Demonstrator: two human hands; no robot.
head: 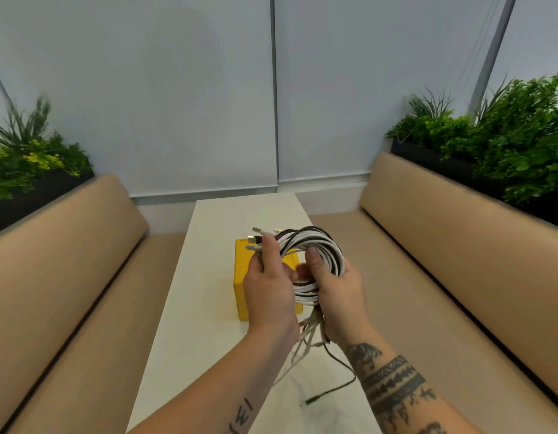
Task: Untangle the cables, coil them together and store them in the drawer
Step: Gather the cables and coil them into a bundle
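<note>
Left hand [268, 283] and right hand [337, 286] both gripping a black-and-white cable coil [315, 255] above a yellow drawer box [241, 277] on the white surface [190, 308], loose ends [331, 386] trailing toward 6 o'clock.

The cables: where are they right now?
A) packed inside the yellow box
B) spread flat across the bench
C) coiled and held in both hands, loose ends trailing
C: the black and white cable coil sits between the left hand and right hand, above the yellow box.
</note>
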